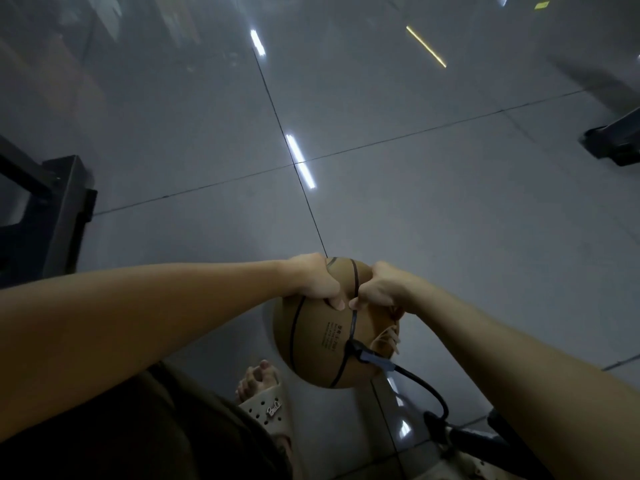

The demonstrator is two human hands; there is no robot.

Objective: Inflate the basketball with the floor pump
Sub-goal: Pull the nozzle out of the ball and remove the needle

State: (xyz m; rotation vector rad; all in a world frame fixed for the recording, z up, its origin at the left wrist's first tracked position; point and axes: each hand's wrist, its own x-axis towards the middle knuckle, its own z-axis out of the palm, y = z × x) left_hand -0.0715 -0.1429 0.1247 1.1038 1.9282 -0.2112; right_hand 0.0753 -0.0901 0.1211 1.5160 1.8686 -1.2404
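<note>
Basketball (322,344) held over the tiled floor (450,202); left hand (313,282) and right hand (379,289) curl over its top. Hose chuck (367,356) sits below the fingers, nearer the right hand.
</note>
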